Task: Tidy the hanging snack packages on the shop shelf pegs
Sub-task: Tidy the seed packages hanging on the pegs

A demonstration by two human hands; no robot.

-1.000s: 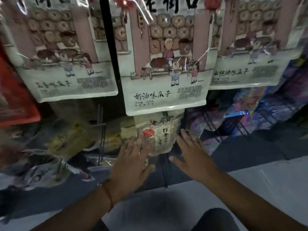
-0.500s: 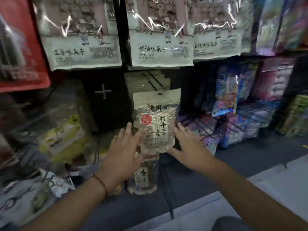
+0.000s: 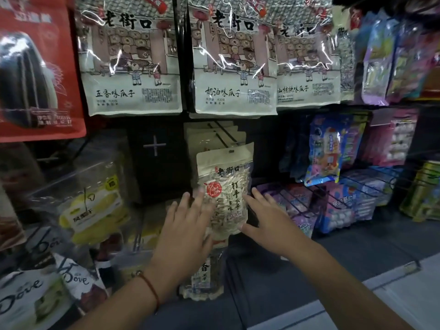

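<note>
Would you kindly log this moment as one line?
step: straightening seed pouch | left hand: flat on its left side | right hand: open at its right edge | pouch: on peg

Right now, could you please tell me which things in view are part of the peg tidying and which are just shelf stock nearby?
In the job:
- clear seed packet hanging at centre
- left hand, fingers straight, on its left side
- right hand, fingers straight, at its right edge
- packets behind it

Just nearby:
- big red seed bag
- Dove chocolate bags
- wire basket
</note>
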